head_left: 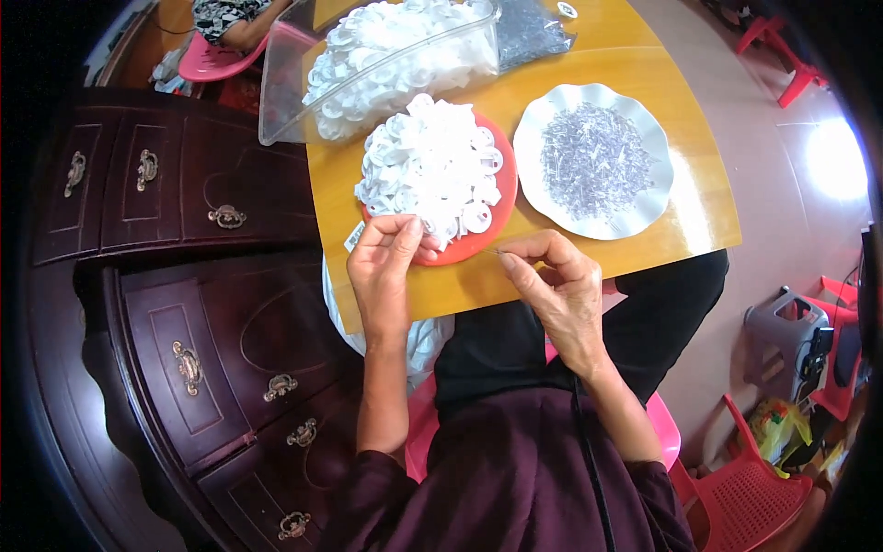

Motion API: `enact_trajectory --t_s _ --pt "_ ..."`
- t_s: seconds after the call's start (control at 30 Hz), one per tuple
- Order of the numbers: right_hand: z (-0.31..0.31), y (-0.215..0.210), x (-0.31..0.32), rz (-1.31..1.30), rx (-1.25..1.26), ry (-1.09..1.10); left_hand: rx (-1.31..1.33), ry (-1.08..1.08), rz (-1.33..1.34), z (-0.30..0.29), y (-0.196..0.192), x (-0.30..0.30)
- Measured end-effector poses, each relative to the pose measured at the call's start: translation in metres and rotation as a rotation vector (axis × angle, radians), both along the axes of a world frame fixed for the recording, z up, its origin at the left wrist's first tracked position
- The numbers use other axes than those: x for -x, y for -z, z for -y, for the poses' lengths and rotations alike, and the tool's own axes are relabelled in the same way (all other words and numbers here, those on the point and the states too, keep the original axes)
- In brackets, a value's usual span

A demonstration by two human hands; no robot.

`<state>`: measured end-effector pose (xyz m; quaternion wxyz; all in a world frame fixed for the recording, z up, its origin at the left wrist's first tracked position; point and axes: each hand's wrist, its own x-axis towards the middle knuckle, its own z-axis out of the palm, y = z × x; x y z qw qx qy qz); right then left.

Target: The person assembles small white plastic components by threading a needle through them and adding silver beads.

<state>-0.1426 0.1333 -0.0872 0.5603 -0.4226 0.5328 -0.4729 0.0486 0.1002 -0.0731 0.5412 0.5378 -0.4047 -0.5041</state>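
The left hand [386, 262] pinches a small white plastic cap [429, 227] at the near rim of the red plate [501, 207] on the desk [644, 78]; the right hand [552, 281] pinches a thin metal pin [494, 250], tip toward it; seemingly mid-insertion, needing fine alignment.

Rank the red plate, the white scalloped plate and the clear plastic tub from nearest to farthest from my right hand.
From the right hand:
1. Red plate, just up-left, heaped with white pieces.
2. White scalloped plate, up-right, holding thin clear pieces.
3. Clear plastic tub, far up-left at the table's far end.
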Motion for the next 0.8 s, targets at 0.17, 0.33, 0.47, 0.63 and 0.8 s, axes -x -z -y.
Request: enact_trajectory --t_s 0.17,0.33,0.47,0.63,0.8 --pt "0.012 -0.007 -0.001 -0.111 0.453 -0.007 -0.043 0.136 -0.040 -0.008 -0.007 0.016" --pt "0.002 -0.005 -0.002 0.055 0.292 -0.001 -0.043 0.136 -0.176 -0.014 -0.003 0.033" --pt "-0.005 -0.003 0.004 0.252 0.090 0.046 -0.062 0.222 -0.181 -0.021 0.005 0.034" --pt "-0.007 -0.008 0.010 0.416 0.061 0.081 0.019 0.371 -0.215 -0.025 0.007 0.039" --pt "-0.011 -0.014 0.012 0.445 0.097 0.077 0.004 0.427 -0.340 -0.021 0.014 0.035"
